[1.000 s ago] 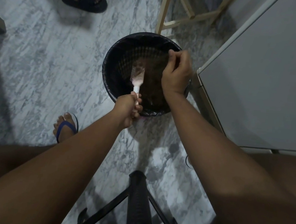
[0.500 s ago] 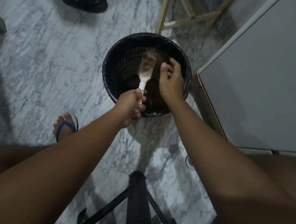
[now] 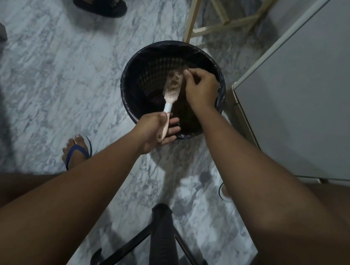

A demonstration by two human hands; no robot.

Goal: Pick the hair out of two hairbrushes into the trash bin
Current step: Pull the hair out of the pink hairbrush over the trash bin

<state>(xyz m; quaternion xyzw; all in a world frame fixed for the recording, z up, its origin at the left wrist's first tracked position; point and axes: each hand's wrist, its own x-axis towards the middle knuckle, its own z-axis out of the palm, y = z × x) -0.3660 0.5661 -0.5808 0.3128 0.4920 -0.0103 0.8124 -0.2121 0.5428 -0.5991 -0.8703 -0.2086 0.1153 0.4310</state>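
A pale pink hairbrush (image 3: 173, 86) with hair matted in its bristles is held over the round black trash bin (image 3: 133, 67). My left hand (image 3: 157, 130) is wrapped around the brush's handle at the bin's near rim. My right hand (image 3: 200, 87) is over the bin, to the right of the brush head, with thumb and fingers pinched at the hair near the brush's tip. Dark hair lies at the bottom of the bin. No second hairbrush is in view.
A white cabinet (image 3: 303, 92) stands right of the bin. Wooden legs (image 3: 195, 11) rise behind it. Another person's foot in a black sandal (image 3: 99, 1) is at the far left. My foot in a blue sandal (image 3: 77, 152) and a black frame (image 3: 162, 247) are near me.
My left hand turned the brush and lifted its head further into the bin. My right hand came down from the bin's far rim to the brush's tip and pinched the hair there.
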